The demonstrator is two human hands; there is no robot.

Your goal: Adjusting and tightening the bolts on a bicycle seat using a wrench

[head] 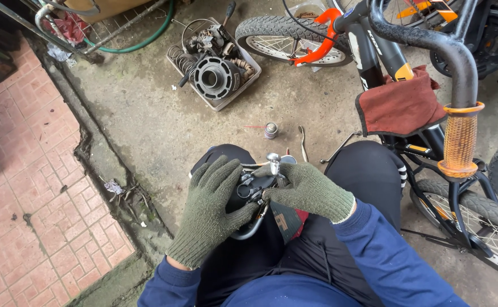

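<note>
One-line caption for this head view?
Gloved left hand and right hand grip a small black bicycle part beside a bicycle.

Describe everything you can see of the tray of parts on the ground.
The tray is shallow, pale and rectangular, and looks like grimy plastic. It sits askew on the concrete, ahead of the person and near a bicycle wheel. It holds a black finned cylinder, a coil spring and oily metal parts. No hand touches it.
</note>
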